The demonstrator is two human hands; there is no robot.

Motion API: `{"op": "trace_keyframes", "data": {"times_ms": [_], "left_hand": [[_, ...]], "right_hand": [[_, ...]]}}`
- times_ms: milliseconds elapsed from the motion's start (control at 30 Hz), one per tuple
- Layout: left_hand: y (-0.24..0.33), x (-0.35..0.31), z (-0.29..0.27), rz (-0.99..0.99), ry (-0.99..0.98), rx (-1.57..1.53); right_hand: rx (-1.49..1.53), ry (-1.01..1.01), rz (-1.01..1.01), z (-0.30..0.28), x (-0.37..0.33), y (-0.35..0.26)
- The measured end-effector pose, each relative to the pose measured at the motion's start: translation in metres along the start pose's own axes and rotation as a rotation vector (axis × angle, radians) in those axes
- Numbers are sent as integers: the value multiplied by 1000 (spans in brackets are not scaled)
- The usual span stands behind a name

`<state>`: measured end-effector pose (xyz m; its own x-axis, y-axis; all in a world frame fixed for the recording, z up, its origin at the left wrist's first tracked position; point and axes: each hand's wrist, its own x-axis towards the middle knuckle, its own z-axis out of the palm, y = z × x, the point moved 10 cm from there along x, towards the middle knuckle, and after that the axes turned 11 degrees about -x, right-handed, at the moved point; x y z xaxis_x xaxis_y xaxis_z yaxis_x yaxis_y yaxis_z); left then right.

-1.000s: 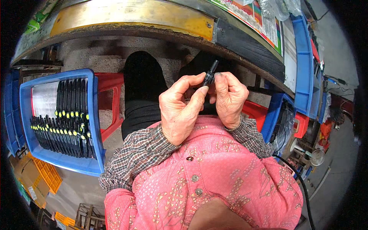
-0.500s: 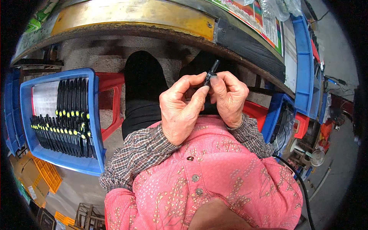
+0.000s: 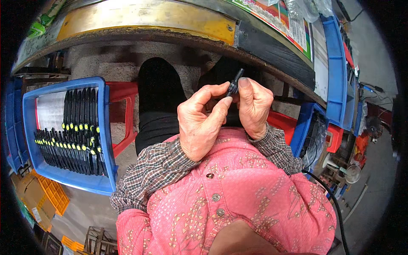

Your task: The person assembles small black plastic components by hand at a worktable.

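Note:
Above my lap, my left hand [image 3: 202,123] pinches a short black rod-shaped part [image 3: 232,89] between thumb and fingers. A narrower tip sticks out of its upper end and tilts up to the right. My right hand [image 3: 256,104] is closed beside it, its thumb lying along the part's upper right side. The fingertips hide some of the part, and its exact kind is too small to make out. To my left, a blue plastic crate [image 3: 111,140] holds two rows of slim black pen-like pieces [image 3: 80,108] with yellow-green round ends.
A worn workbench edge [image 3: 148,32] curves across ahead of my knees. The crate rests by a red stool [image 3: 127,114]. More blue bins [image 3: 342,72] stand at the right, with plastic bags [image 3: 312,9] on the bench and a black cable [image 3: 331,197] beside me.
My right thumb has slid up along the black part toward its tip, the right hand shifting slightly. My left hand keeps its pinch almost unmoved.

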<state>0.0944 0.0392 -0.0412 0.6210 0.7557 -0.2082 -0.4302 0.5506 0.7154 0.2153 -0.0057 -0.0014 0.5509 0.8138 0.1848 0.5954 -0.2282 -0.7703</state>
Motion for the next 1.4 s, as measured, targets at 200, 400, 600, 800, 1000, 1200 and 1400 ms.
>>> {"op": "trace_keyframes", "data": {"times_ms": [200,400,600,800,1000,1200,1400], "left_hand": [[5,0,-1,25,10,-10],[7,0,2,32,-20,28],[5,-2,2,27,-7,40],[7,-2,6,43,-45,19],[11,-5,5,49,-30,52],[8,-7,5,25,-19,26],[9,-6,7,26,-52,1]], "right_hand": [[222,-109,139,3,-3,15],[337,-234,123,15,-2,1],[514,-219,283,13,4,15],[476,-281,166,18,-1,3],[509,-323,201,17,-2,3],[547,-308,282,15,5,13],[444,-328,187,16,0,-5]]}}
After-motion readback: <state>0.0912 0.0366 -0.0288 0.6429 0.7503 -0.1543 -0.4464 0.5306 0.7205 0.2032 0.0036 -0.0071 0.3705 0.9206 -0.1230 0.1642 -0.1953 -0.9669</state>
